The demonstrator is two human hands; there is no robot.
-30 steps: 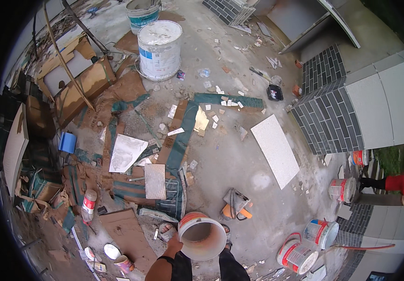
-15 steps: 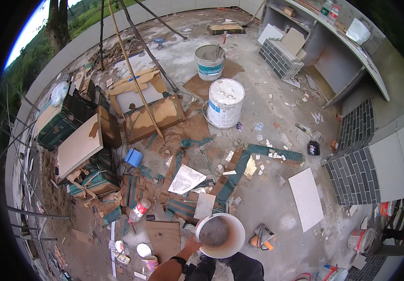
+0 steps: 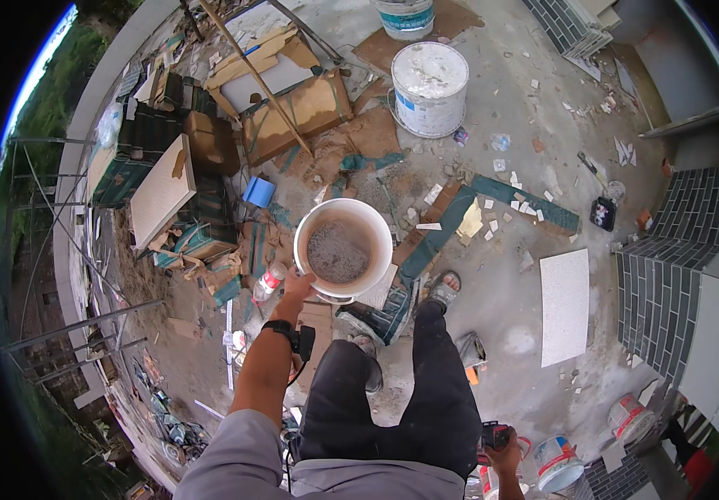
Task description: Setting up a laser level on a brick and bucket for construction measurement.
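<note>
The left hand point(image 3: 299, 285) pinches the bucket point(image 3: 383, 250); I cannot tell whether the right hand point(image 3: 505, 457) grips the dark object point(image 3: 495, 434).

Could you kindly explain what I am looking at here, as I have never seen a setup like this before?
Of course. There is no robot here: a person works with two bare hands. The view comes from a wide fisheye camera worn on the head and looking down, so straight edges bend near the rim.

The left hand grips the rim of an open white bucket with grey-brown material inside. The right hand, low in the picture, is at a dark and red object; I cannot tell whether it is held.

On the grey floor lie a pale flat panel, a bottle with a red label and torn cardboard. A lidded bucket stands farther off.
</note>
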